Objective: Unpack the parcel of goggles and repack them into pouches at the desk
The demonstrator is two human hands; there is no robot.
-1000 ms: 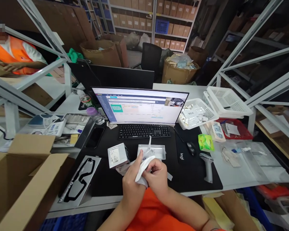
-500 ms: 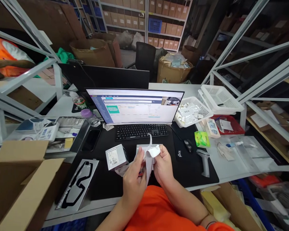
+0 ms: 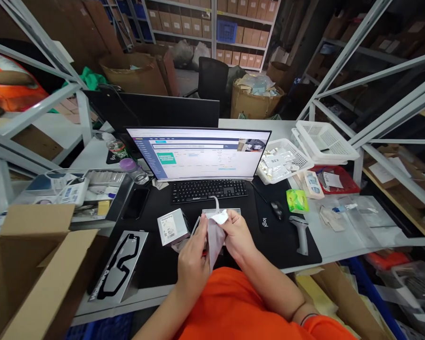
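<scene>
A piece of light grey cloth (image 3: 216, 236) hangs between my hands above the desk, its white upper edge folded over and a thin pale strip rising from it. My left hand (image 3: 193, 257) is closed on its left side, fingers pointing up. Thumb and fingers of my right hand (image 3: 238, 236) pinch the white edge at the upper right. A small silver-white box (image 3: 173, 227) with a printed label stands just left of my hands. Behind the cloth, another flat light-coloured item is mostly hidden. The long box with a black goggle outline (image 3: 120, 267) lies farther left.
Ahead are a keyboard (image 3: 208, 190) and a lit monitor (image 3: 198, 156). To the right lie a mouse (image 3: 276, 211), a barcode scanner (image 3: 300, 234), a green packet (image 3: 297, 201) and a white basket (image 3: 301, 158). An open carton (image 3: 56, 278) stands at left. A co-worker's orange sleeve shows far left.
My right hand has moved slightly left with the white edge. The cloth is now spread wider between my hands, where before it hung as a narrow strip. The view has shifted a little.
</scene>
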